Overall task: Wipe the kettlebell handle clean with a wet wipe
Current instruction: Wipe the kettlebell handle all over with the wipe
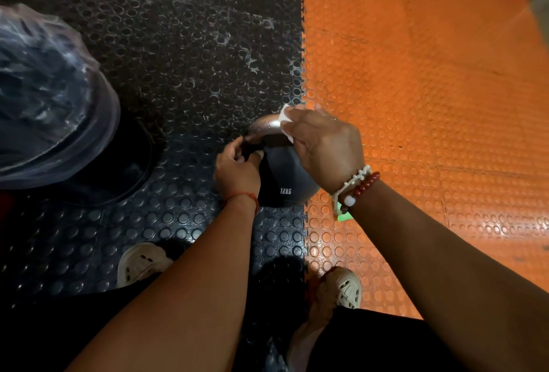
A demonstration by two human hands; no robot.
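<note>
While right hand [326, 148] presses wet wipe [285, 122] on kettlebell handle [266, 125] | left hand [237, 169] grips handle base

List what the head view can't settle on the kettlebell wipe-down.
- Kettlebell handle: right end hidden under the right hand and wet wipe; left end behind the left hand.
- Wipe contact area: covered by the palm.
- Handle cleanliness: too dark.
- Bin bag: cut off by the left edge; contents blurred.

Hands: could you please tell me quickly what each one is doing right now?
Left hand: closed on the kettlebell.
Right hand: closed on the wipe, pressing it against the handle.
</note>
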